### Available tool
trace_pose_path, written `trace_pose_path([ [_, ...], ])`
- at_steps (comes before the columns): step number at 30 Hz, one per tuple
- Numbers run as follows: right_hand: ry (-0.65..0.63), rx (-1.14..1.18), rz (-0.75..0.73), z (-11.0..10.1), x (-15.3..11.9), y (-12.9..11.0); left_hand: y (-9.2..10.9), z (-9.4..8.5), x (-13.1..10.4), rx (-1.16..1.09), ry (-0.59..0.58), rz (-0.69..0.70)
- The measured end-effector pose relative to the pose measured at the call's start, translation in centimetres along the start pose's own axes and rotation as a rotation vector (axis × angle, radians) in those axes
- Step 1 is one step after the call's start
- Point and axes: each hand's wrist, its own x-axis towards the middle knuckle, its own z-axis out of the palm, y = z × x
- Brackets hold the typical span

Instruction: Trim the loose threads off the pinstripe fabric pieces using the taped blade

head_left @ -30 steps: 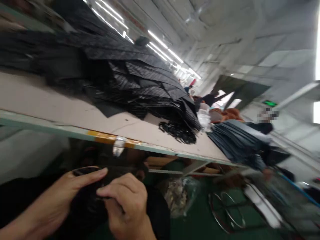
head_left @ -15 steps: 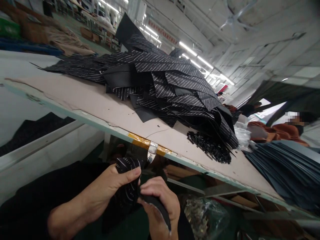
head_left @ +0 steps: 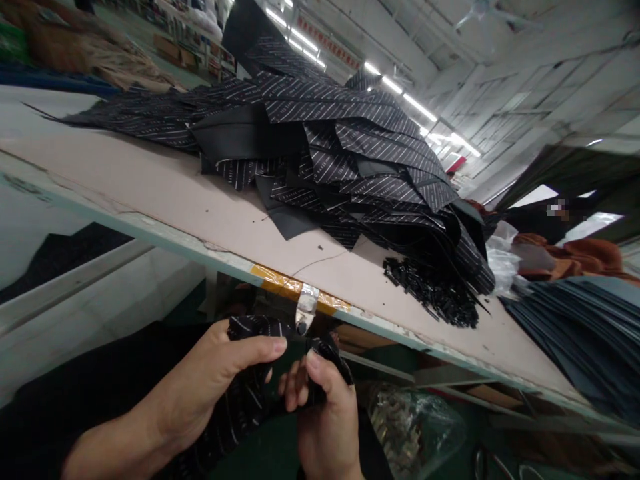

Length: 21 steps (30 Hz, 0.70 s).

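Black fabric with white printed stripes [head_left: 240, 400] hangs from my left hand [head_left: 210, 373], the thumb pressed on its top edge. To the right, my right hand [head_left: 327, 413] pinches a folded dark piece of the fabric [head_left: 325, 350] between thumb and fingers. Both hands are just below the table edge, close to a metal clip [head_left: 306, 310] fixed over orange tape [head_left: 275, 280]. A large heap of striped black fabric pieces [head_left: 360, 133] lies on the table [head_left: 175, 200]. Beside the heap is a pile of small black parts [head_left: 433, 293].
Stacked dark blue-grey panels [head_left: 575, 340] lie at the right end of the table. A clear plastic bag of metal pieces [head_left: 405, 427] sits below. Clear plastic [head_left: 503, 260] and brown fabric [head_left: 580, 253] are behind. A person [head_left: 545, 217] is in the background.
My right hand has turned so its thumb is on top of the fabric, and its fabric piece now stands up. The table and heap have shifted slightly in view.
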Motion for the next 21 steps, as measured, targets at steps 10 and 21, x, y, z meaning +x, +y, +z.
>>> trace_pose_path([
  [10, 0.030, -0.013, 0.038, 0.58, 0.48, -0.64, 0.48, 0.08, 0.47, 0.025, -0.109, 0.002],
  [21, 0.004, -0.006, 0.075, 0.87, 0.80, -0.98, 0.19, 0.15, 1.09, -0.002, -0.111, 0.013],
])
